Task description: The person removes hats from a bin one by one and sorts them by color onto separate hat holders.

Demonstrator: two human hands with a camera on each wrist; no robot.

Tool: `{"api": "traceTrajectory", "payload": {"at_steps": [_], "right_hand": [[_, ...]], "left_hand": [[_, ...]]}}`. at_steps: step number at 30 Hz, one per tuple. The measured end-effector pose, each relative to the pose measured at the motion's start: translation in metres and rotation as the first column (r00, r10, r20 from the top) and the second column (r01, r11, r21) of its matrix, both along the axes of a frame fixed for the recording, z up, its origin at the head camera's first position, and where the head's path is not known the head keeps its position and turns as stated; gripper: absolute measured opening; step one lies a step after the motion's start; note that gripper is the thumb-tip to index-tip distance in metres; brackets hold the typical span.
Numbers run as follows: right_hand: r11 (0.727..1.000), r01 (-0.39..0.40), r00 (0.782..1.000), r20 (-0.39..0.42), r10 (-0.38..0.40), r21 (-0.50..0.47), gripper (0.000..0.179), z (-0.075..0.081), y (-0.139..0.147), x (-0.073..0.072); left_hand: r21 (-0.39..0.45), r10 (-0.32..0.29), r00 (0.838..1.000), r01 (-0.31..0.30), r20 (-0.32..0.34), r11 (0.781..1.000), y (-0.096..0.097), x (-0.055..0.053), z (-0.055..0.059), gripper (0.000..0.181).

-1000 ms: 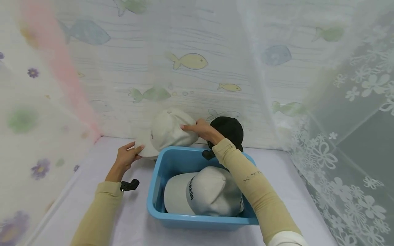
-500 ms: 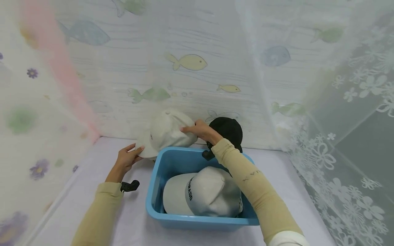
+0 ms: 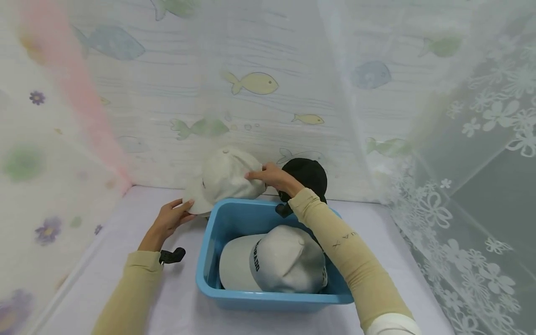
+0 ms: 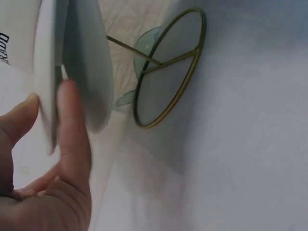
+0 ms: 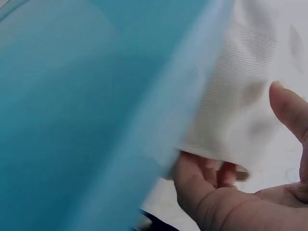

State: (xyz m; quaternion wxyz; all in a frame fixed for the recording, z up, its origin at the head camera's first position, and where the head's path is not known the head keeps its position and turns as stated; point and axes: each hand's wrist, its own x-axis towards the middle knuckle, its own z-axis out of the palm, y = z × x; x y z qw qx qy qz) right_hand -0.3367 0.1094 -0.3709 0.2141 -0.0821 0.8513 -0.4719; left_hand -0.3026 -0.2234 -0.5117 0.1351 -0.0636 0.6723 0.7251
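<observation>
A white baseball cap (image 3: 229, 174) stands behind the blue bin, its brim toward the left. My left hand (image 3: 170, 217) pinches the brim between thumb and fingers. In the left wrist view, the index finger lies between this brim (image 4: 45, 72) and a second brim-shaped edge (image 4: 91, 72) behind it. My right hand (image 3: 274, 177) holds the cap's rear, with several fingers under the lower edge in the right wrist view and the thumb on the outer side. A black cap (image 3: 307, 174) stands beside the right wrist, which partly hides it.
The blue bin (image 3: 204, 270) stands in front of the caps, holding another white cap (image 3: 289, 260) with dark lettering. A gold wire ring stand (image 4: 168, 108) shows below the held brim. Fish-print curtain (image 3: 251, 37) hangs close behind; lace fabric (image 3: 494, 223) is at the right.
The head view has shifted slightly, so the scene sits a little further left. Both hands keep their hold on the white cap in nearly the same place.
</observation>
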Motion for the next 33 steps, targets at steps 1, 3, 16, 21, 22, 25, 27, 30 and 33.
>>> {"api": "traceTrajectory", "payload": {"at_steps": [1, 3, 16, 21, 22, 25, 27, 30, 33], "right_hand": [[0.999, -0.01, 1.0, -0.017, 0.011, 0.032, 0.082, 0.002, 0.0, 0.002], [0.993, -0.031, 0.998, -0.056, 0.038, 0.117, 0.086, 0.007, 0.0, 0.006], [0.838, -0.208, 0.91, -0.215, 0.355, 0.504, 0.082, 0.062, 0.003, 0.053], [0.808, -0.287, 0.866, -0.221, 0.448, 0.514, 0.082, 0.08, 0.015, 0.079], [0.804, -0.303, 0.855, -0.227, 0.467, 0.512, 0.083, 0.083, 0.019, 0.084], [0.787, -0.311, 0.835, -0.242, 0.494, 0.533, 0.087, 0.088, 0.029, 0.099], [0.784, -0.305, 0.822, -0.266, 0.503, 0.541, 0.089, 0.09, 0.035, 0.11], [0.783, -0.28, 0.822, -0.282, 0.494, 0.556, 0.091, 0.092, 0.044, 0.127], [0.789, -0.271, 0.808, -0.315, 0.497, 0.551, 0.091, 0.094, 0.052, 0.142]], "left_hand": [[-0.023, -0.014, 1.0, 0.014, 0.0, 1.0, -0.001, 0.001, 0.002, 0.078], [-0.099, -0.041, 0.999, 0.04, -0.004, 0.994, -0.004, 0.004, 0.007, 0.079], [-0.501, -0.193, 0.973, 0.104, -0.13, 0.859, -0.018, 0.024, 0.06, 0.086], [-0.486, -0.225, 0.956, 0.108, -0.19, 0.867, -0.013, 0.033, 0.085, 0.083], [-0.483, -0.228, 0.952, 0.104, -0.206, 0.869, -0.011, 0.035, 0.091, 0.082], [-0.481, -0.232, 0.937, 0.084, -0.259, 0.873, -0.003, 0.042, 0.106, 0.079], [-0.473, -0.236, 0.926, 0.074, -0.294, 0.878, 0.003, 0.046, 0.114, 0.077], [-0.462, -0.249, 0.909, 0.071, -0.336, 0.884, 0.012, 0.053, 0.126, 0.074], [-0.444, -0.263, 0.887, 0.075, -0.379, 0.893, 0.019, 0.06, 0.14, 0.069]]}}
